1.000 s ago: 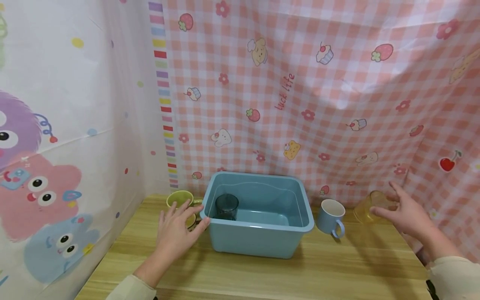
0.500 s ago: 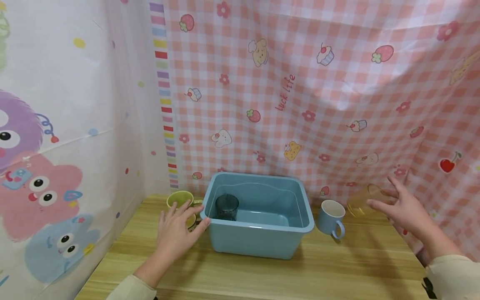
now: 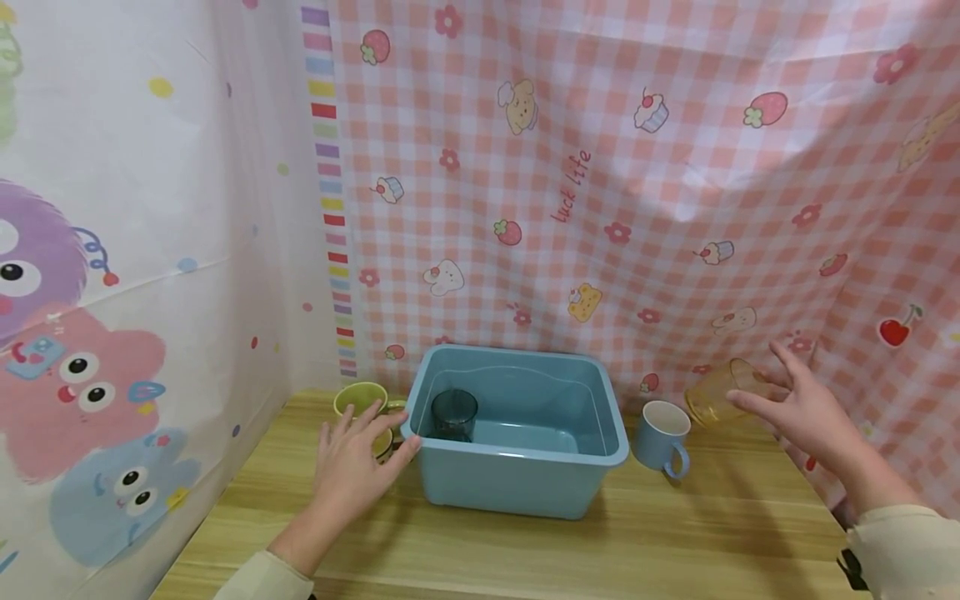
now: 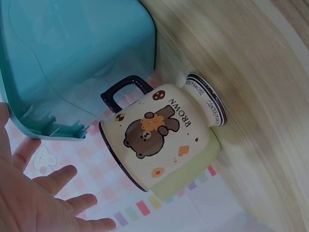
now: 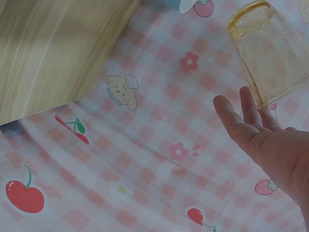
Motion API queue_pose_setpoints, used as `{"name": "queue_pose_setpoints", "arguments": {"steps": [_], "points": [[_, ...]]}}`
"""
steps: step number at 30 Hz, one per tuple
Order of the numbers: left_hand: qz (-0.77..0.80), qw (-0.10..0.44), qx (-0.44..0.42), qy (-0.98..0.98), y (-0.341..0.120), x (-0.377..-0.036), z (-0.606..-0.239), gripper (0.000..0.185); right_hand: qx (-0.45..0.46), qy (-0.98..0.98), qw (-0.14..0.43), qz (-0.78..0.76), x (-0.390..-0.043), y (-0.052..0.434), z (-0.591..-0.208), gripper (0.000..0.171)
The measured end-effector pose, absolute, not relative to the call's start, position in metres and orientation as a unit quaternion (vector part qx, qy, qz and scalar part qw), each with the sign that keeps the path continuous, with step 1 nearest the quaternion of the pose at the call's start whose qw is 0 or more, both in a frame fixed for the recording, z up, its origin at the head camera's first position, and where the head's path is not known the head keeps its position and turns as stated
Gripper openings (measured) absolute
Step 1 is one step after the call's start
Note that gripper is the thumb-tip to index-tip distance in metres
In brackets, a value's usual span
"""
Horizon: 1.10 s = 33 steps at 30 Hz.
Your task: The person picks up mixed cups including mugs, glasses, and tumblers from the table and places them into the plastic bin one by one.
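One amber glass [image 3: 712,398] leaned, tilted, in the person's right hand [image 3: 810,421], its mouth toward the palm, near the blue mug [image 3: 655,446] at the right of the counter [image 3: 675,542]; whether its base touched the wood I couldn't tell. Thumb and fingers, bent only a little, seemed to pinch it at the mouth end. The left hand [image 3: 352,475] had its fingers spread at the blue bin [image 3: 517,483], gripping nothing. I judged the glass light, rigid, slick and breakable. A gentle grip round the body, thumb opposite fingers, looked safer than one at the rim.
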<state>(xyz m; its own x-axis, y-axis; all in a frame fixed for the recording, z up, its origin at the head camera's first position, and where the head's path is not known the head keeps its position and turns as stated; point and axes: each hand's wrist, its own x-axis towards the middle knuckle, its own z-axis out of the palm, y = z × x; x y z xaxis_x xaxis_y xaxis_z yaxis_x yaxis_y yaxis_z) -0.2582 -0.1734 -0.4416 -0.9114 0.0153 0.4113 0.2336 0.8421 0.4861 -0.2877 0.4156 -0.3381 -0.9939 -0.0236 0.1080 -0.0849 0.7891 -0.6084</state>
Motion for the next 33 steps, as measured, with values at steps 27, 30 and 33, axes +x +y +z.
{"name": "queue_pose_setpoints", "arguments": {"steps": [27,30,33], "points": [[-0.274,0.196,-0.066,-0.939,-0.173,-0.257,-0.44,0.056,0.064,-0.932,0.051,0.354,-0.291,0.384,-0.322,0.111],[-0.274,0.198,-0.068,-0.939,-0.173,-0.257,-0.44,0.056,0.072,-0.929,0.05,0.358,-0.293,0.38,-0.321,0.11],[-0.274,0.198,-0.069,-0.938,-0.173,-0.257,-0.44,0.055,0.077,-0.927,0.05,0.363,-0.293,0.375,-0.32,0.109]]}}
